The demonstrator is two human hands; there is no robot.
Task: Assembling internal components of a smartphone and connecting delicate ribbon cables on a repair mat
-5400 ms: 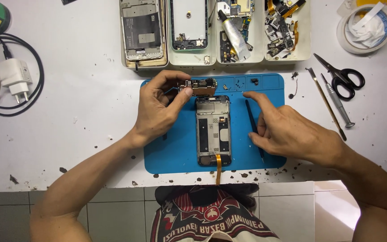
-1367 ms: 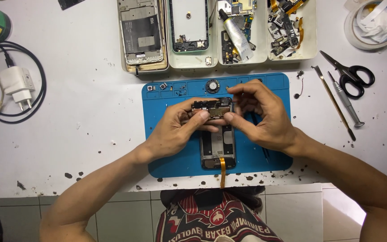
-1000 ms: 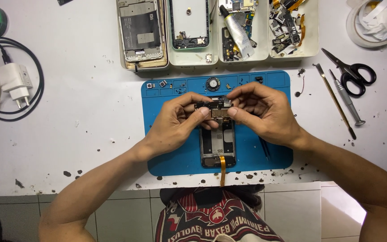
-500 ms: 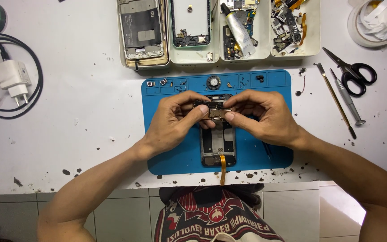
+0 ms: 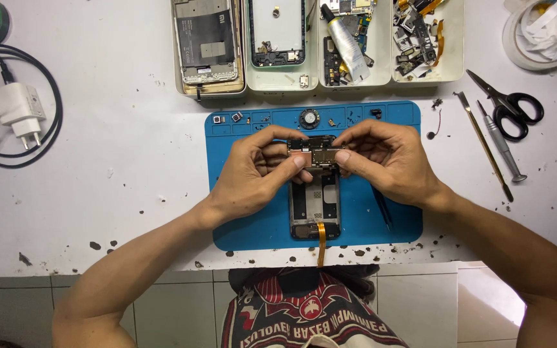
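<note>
In the head view, the left hand (image 5: 253,174) and right hand (image 5: 388,161) pinch a small dark metal-shielded circuit board (image 5: 316,152) between thumbs and fingertips, over the top of an opened grey phone frame (image 5: 315,206) lying on a blue rectangular silicone mat (image 5: 240,219).

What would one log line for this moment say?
left hand: pinching circuit board | right hand: pinching same board | board: over opened phone | phone: on blue mat
</note>
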